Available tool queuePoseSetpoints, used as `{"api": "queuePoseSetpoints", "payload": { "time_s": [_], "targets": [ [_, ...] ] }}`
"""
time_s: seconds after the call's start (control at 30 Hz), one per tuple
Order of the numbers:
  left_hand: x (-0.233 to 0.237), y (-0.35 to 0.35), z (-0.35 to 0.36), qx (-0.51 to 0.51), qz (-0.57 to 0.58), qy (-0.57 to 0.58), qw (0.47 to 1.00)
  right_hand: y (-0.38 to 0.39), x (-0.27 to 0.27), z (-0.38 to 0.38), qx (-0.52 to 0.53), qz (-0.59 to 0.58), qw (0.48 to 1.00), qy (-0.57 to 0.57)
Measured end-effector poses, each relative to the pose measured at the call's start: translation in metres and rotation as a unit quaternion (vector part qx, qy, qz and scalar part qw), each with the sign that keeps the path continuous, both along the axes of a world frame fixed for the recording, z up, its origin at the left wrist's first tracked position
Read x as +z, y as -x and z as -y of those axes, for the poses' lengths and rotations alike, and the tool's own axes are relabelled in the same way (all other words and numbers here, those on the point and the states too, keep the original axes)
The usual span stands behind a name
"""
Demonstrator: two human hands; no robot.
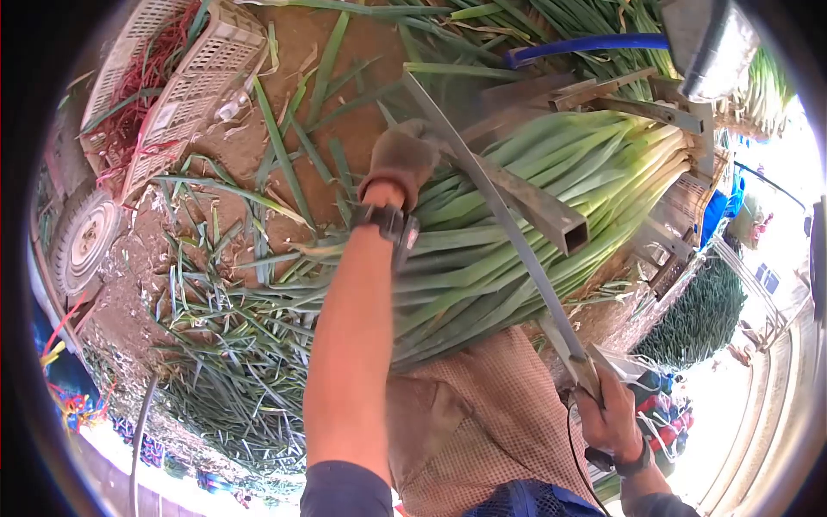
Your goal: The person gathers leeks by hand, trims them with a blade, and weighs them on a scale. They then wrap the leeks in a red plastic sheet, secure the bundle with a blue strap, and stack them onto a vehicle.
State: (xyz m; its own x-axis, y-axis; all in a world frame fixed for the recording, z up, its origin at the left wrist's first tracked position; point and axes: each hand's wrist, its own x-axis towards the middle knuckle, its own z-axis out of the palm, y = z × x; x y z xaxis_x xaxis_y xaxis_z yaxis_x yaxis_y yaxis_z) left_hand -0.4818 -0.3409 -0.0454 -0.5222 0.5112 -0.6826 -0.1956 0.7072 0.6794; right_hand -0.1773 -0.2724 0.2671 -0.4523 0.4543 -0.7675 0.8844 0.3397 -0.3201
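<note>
My right hand (pixel 607 414), bare, is wrapped around the handle of a long straight-bladed knife (pixel 517 241). Its blade slants up and left across a thick bundle of green onions (pixel 491 224). The white stalk ends point right and the leaves spread left. Near the far end of the blade, my left hand (pixel 403 159) wears a grey-brown glove and looks curled beside the leaves. Its fingers are partly hidden and blurred, so what they grip cannot be made out. A square metal tube (pixel 538 207) crosses over the bundle, part of a metal frame (pixel 680 116).
Cut leaves (pixel 250 370) lie heaped at the lower left. A plastic crate (pixel 185 103) with red strings (pixel 159 82) stands at the upper left, above a wheel (pixel 86 237). A blue bar (pixel 590 45) runs along the top. More green onions (pixel 702 310) lie at right.
</note>
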Motion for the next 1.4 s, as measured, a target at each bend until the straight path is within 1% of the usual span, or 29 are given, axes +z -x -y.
{"api": "queuePoseSetpoints", "payload": {
  "time_s": [0.03, 0.07, 0.13, 0.17, 0.2, 0.3, 0.4, 0.47, 0.53, 0.6, 0.67, 0.8, 0.87, 0.9, 1.0, 1.07, 1.1, 1.2, 1.3, 1.37, 1.4],
  "targets": [
    [-0.033, -0.001, -0.004, -0.105, -0.033, 0.021, 0.994, 0.006, -0.001, -0.001, 0.003, 0.019, 1.000, 0.003],
    [-0.073, -0.007, -0.006, -0.208, -0.065, 0.041, 0.975, 0.008, -0.004, -0.003, 0.008, 0.020, 1.000, 0.001],
    [-0.138, -0.024, -0.001, -0.348, -0.100, 0.026, 0.932, 0.006, -0.007, -0.004, 0.016, 0.024, 1.000, -0.005],
    [-0.165, -0.033, 0.005, -0.385, -0.105, -0.007, 0.917, 0.006, -0.008, -0.003, 0.025, 0.023, 0.999, -0.017],
    [-0.169, -0.034, 0.006, -0.408, -0.092, -0.028, 0.908, 0.005, -0.010, -0.003, 0.025, 0.029, 0.999, -0.015],
    [-0.138, -0.023, 0.005, -0.449, -0.016, -0.066, 0.891, 0.006, -0.015, -0.003, 0.025, 0.039, 0.999, -0.012],
    [-0.131, -0.028, 0.010, -0.455, 0.032, -0.063, 0.888, 0.015, -0.017, -0.003, 0.017, 0.041, 0.999, -0.001],
    [-0.134, -0.035, 0.018, -0.328, 0.130, -0.056, 0.934, 0.020, -0.014, -0.003, 0.007, 0.052, 0.999, 0.012],
    [-0.123, -0.034, 0.023, -0.271, 0.173, -0.037, 0.946, 0.025, -0.009, -0.003, 0.025, 0.047, 0.999, 0.004],
    [-0.113, -0.030, 0.026, -0.292, 0.161, -0.011, 0.943, 0.031, -0.005, 0.000, 0.041, 0.040, 0.998, -0.012],
    [-0.107, -0.028, 0.028, -0.290, 0.163, -0.026, 0.943, 0.039, -0.004, 0.005, 0.055, 0.031, 0.997, -0.035],
    [-0.116, -0.037, 0.033, -0.284, 0.176, -0.031, 0.942, 0.038, -0.009, 0.006, 0.106, 0.040, 0.993, -0.024],
    [-0.133, -0.043, 0.042, -0.319, 0.125, -0.080, 0.936, 0.034, -0.009, 0.006, 0.132, 0.052, 0.990, -0.015],
    [-0.129, -0.043, 0.043, -0.337, 0.100, -0.104, 0.930, 0.035, -0.009, 0.007, 0.135, 0.061, 0.989, -0.011],
    [-0.117, -0.038, 0.039, -0.398, 0.079, -0.070, 0.911, 0.043, -0.012, 0.008, 0.143, 0.078, 0.987, -0.005],
    [-0.118, -0.043, 0.044, -0.347, 0.113, -0.078, 0.928, 0.049, -0.019, 0.010, 0.145, 0.083, 0.986, -0.002],
    [-0.119, -0.045, 0.047, -0.321, 0.128, -0.082, 0.935, 0.049, -0.023, 0.011, 0.145, 0.067, 0.987, -0.007],
    [-0.076, -0.034, 0.047, -0.276, 0.170, -0.031, 0.945, 0.049, -0.049, 0.012, 0.146, 0.024, 0.989, -0.014],
    [-0.104, -0.058, 0.066, -0.296, 0.052, -0.119, 0.946, 0.066, -0.109, 0.010, 0.154, -0.003, 0.988, -0.013],
    [-0.148, -0.077, 0.082, -0.273, 0.005, -0.137, 0.952, 0.080, -0.146, 0.014, 0.154, -0.012, 0.988, -0.021],
    [-0.160, -0.082, 0.085, -0.261, -0.018, -0.147, 0.954, 0.085, -0.153, 0.017, 0.151, -0.008, 0.988, -0.025]
  ]
}}
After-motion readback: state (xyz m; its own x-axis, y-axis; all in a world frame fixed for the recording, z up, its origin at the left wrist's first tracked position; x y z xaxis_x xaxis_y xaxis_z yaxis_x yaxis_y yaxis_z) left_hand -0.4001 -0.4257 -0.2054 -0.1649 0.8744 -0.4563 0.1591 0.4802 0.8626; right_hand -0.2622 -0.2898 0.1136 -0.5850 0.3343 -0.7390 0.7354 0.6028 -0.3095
